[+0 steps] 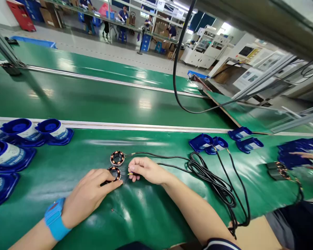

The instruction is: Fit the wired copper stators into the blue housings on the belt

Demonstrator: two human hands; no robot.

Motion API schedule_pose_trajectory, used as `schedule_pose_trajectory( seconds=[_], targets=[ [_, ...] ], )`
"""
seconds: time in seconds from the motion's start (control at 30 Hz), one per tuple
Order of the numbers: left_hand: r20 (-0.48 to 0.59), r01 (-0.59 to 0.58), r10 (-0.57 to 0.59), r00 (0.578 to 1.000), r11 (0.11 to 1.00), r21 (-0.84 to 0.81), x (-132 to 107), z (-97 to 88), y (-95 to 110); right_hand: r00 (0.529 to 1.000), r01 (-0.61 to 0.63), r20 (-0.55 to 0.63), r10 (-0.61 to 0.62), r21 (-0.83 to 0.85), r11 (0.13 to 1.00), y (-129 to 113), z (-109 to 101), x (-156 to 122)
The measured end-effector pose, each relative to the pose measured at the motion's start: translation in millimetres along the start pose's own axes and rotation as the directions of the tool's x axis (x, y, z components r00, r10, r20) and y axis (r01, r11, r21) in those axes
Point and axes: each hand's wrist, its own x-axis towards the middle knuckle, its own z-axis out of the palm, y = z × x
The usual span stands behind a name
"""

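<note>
My left hand (90, 194), with a blue wristband (55, 219), rests on the green bench with its fingers closed over a small copper-wound ring coil (115, 172). Just to its right, my right hand (146, 170) pinches the thin wire ends coming off that coil. A second ring coil (117, 158) lies on the mat just beyond both hands. Black cables (214, 177) run from the coils to the right and pile up in loops near the bench's front edge.
Blue cup-shaped parts with white labels (28, 133) crowd the left side, and several flatter blue parts (219, 143) lie at the right. Another person's hand (309, 160) reaches in at the far right beside a dark coil block (276, 171). A conveyor belt (94, 100) runs behind.
</note>
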Motion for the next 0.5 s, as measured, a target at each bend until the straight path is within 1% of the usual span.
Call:
schedule_pose_trajectory(
  seconds=[0.03, 0.1, 0.13, 0.17, 0.2, 0.23, 0.3, 0.33, 0.37, 0.4, 0.43, 0.47, 0.5],
  targets=[
    [0.011, 0.003, -0.004, 1.0, 1.0, 0.014, -1, -1.4, -1, 0.999, -0.001, -0.039, 0.002, 0.025, 1.0, 2, 1, 1],
    [0.026, 0.011, -0.011, 1.0, 0.999, 0.034, -3, -4.6, -1, 0.998, 0.007, -0.066, -0.006, 0.028, 1.0, 3, 2, 1],
    [0.03, 0.011, -0.012, 0.999, 0.999, 0.033, -3, -6.9, -2, 0.996, 0.034, -0.081, -0.034, -0.004, 0.999, 0, 2, -1],
    [0.027, 0.015, -0.016, 0.999, 1.0, 0.025, -4, -9.7, -2, 0.99, 0.083, -0.112, -0.089, -0.055, 0.995, -4, 2, -3],
    [0.02, 0.024, -0.025, 0.999, 1.0, 0.009, -4, -12.9, -3, 0.973, 0.149, -0.16, -0.167, -0.118, 0.982, -11, 0, -7],
    [0.005, 0.042, -0.042, 0.999, 0.999, -0.009, -2, -16.5, -5, 0.94, 0.221, -0.216, -0.263, -0.199, 0.955, -20, -2, -9],
    [-0.038, 0.089, -0.09, 0.995, 0.995, -0.033, 5, -22.8, -9, 0.839, 0.32, -0.302, -0.453, -0.4, 0.859, -39, -8, -11],
    [-0.057, 0.112, -0.114, 0.992, 0.993, -0.03, 10, -24.8, -12, 0.799, 0.329, -0.308, -0.516, -0.494, 0.805, -47, -12, -9],
    [-0.068, 0.124, -0.125, 0.99, 0.992, -0.017, 18, -25.4, -15, 0.786, 0.313, -0.288, -0.548, -0.579, 0.753, -54, -16, -5],
    [-0.069, 0.123, -0.122, 0.99, 0.992, 0.003, 26, -24.7, -18, 0.798, 0.282, -0.251, -0.548, -0.648, 0.707, -59, -19, 0],
    [-0.061, 0.116, -0.115, 0.992, 0.993, 0.026, 34, -22.8, -21, 0.827, 0.248, -0.213, -0.52, -0.692, 0.678, -60, -23, 7],
    [-0.043, 0.107, -0.105, 0.994, 0.993, 0.045, 42, -20.0, -24, 0.866, 0.221, -0.177, -0.467, -0.702, 0.677, -60, -25, 14],
    [-0.019, 0.099, -0.098, 0.995, 0.993, 0.058, 49, -16.9, -27, 0.907, 0.198, -0.143, -0.397, -0.686, 0.7, -57, -28, 20]
  ],
)
